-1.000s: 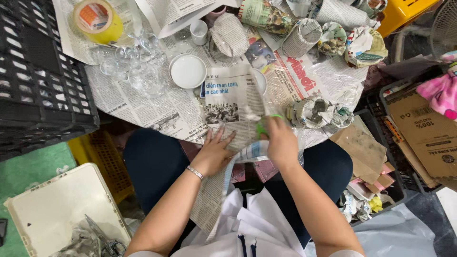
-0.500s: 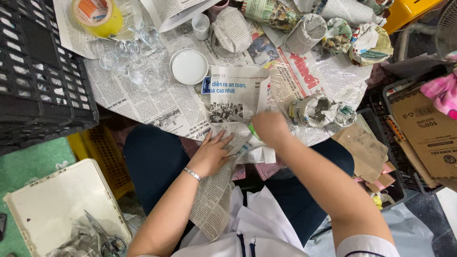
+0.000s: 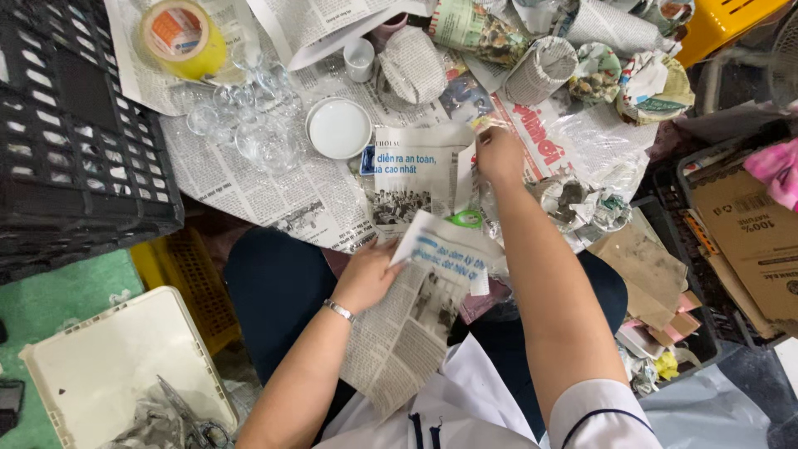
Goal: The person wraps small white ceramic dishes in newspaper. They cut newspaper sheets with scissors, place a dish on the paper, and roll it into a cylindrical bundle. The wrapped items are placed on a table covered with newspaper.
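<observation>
1. We look down on a table [image 3: 249, 191] spread with newspaper, its printed sheets creased and overlapping; a black slatted plastic crate [image 3: 75, 133] stands at its left edge.
2. Along the far edge we see a row of newspaper-wrapped bundles [image 3: 540, 66], rounded and crumpled, which we judge to be pieces already wrapped. One more wrapped bundle [image 3: 573, 199] lies just beside our right forearm.
3. Still bare, as far as we can tell, are a cluster of clear glasses [image 3: 249, 125], a round white lid or saucer [image 3: 338, 127] and a small white cup [image 3: 360, 60], so we judge the wrapping well begun yet with a fair share left.
4. A yellow roll of tape [image 3: 179, 37] rests at the far left on the paper.
5. Our left hand [image 3: 370, 274] closes thumb and fingers on the edge of a partly wrapped item [image 3: 449, 249], held over the lap just off the near table edge; a loose newspaper sheet [image 3: 399, 341] hangs from it, soft and limp. A bit of green shows at the top of it.
6. Our right hand [image 3: 499, 154] reaches out over the table, fingers curled down onto the corner of a flat newspaper sheet [image 3: 416, 175]; whether it pinches the paper or only presses it we cannot tell.
</observation>
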